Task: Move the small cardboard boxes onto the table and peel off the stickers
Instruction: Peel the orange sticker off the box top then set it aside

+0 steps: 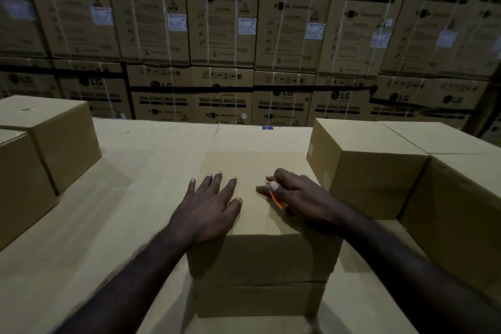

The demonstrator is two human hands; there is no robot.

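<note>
One small brown cardboard box on cardboard-covered table, left hand flat on top, fingers spread, right hand pinching thin orange tool, stacked cartons reading "LG WASHING MACHINE".

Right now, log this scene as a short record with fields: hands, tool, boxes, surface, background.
left hand: flat, fingers spread, pressing on top of the middle cardboard box
right hand: on the same box top, gripping an orange tool
tool type: cannot tell, mostly hidden by fingers
other small boxes: two on the left, two on the right
surface: cardboard-covered table
sticker on middle box: none visible
background: stacked LG washing machine cartons
</note>
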